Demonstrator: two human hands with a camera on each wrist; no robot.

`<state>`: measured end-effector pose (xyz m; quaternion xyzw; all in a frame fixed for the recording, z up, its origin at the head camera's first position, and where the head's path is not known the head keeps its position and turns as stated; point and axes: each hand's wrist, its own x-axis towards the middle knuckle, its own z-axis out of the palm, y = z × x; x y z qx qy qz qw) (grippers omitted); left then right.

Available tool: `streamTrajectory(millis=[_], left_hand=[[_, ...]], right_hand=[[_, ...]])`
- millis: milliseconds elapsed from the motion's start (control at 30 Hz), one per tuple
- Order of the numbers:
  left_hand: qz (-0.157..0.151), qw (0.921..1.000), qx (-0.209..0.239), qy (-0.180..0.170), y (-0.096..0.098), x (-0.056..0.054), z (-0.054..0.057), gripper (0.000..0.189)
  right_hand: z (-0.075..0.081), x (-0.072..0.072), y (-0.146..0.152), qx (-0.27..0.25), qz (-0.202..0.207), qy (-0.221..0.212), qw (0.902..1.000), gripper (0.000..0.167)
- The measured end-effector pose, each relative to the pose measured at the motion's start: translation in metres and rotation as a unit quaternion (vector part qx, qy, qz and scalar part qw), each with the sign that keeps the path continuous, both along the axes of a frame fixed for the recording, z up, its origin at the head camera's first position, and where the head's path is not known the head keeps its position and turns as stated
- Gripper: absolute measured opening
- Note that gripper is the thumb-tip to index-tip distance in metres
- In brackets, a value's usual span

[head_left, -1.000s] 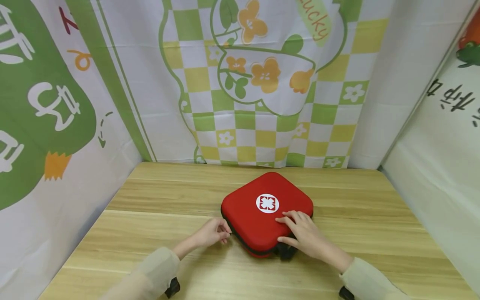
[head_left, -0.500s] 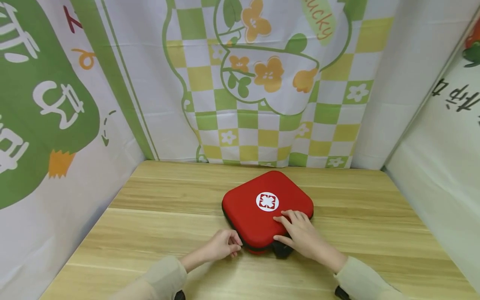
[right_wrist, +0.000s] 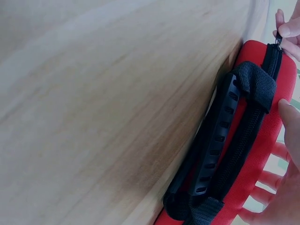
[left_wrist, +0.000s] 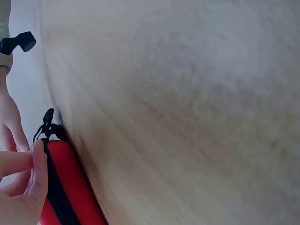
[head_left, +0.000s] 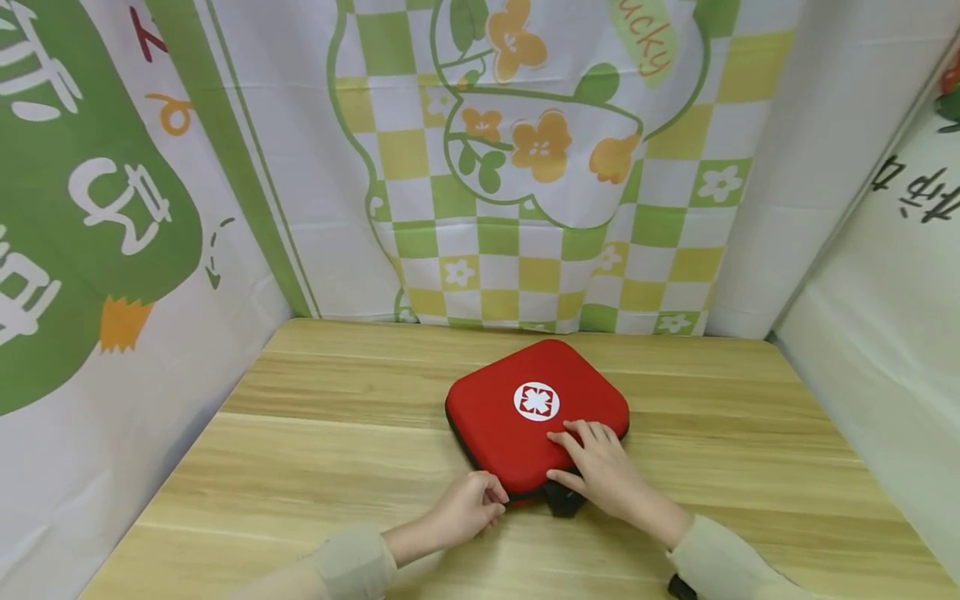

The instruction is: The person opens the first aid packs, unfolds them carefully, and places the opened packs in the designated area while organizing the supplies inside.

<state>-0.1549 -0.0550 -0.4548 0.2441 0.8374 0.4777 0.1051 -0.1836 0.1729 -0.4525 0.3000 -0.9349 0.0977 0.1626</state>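
A red hard-shell zip case (head_left: 498, 437) with a white round emblem lies closed-lidded and angled on the table. My left hand (head_left: 472, 508) is at its near corner. Thumb and index finger pinch the black zipper pull (right_wrist: 279, 36), seen clearly in the right wrist view. A black zipper (right_wrist: 239, 145) runs along the side, past a black carry handle (right_wrist: 218, 136). My right hand (head_left: 603, 471) rests spread over the near right part of the lid, its thumb at the edge above the handle. In the left wrist view the pinching fingers (left_wrist: 40, 168) overlap the case's corner.
The case stands on a light wood-grain table (head_left: 315, 433). Behind it hangs a checked, flower-printed cloth (head_left: 495, 242). White printed cloths flank the table on the left and right. A black strap piece (head_left: 681, 587) sits at my right sleeve.
My left hand has moved right and nearer along the case's edge to its near corner, pulling the zipper pull along. The right hand stays on the lid.
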Motion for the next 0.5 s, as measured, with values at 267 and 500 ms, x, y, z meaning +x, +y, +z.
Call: streamTrajectory(millis=[267, 500], left_hand=[[0.002, 0.9995, 0.004, 0.03, 0.0, 0.001, -0.004, 0.008], [0.006, 0.9997, 0.001, 0.022, -0.009, -0.001, -0.007, 0.009]], right_hand=[[0.008, -0.004, 0.007, -0.048, 0.013, -0.029, 0.9983, 0.046], [0.014, -0.027, 0.035, -0.091, -0.035, -0.109, 0.9892, 0.045]])
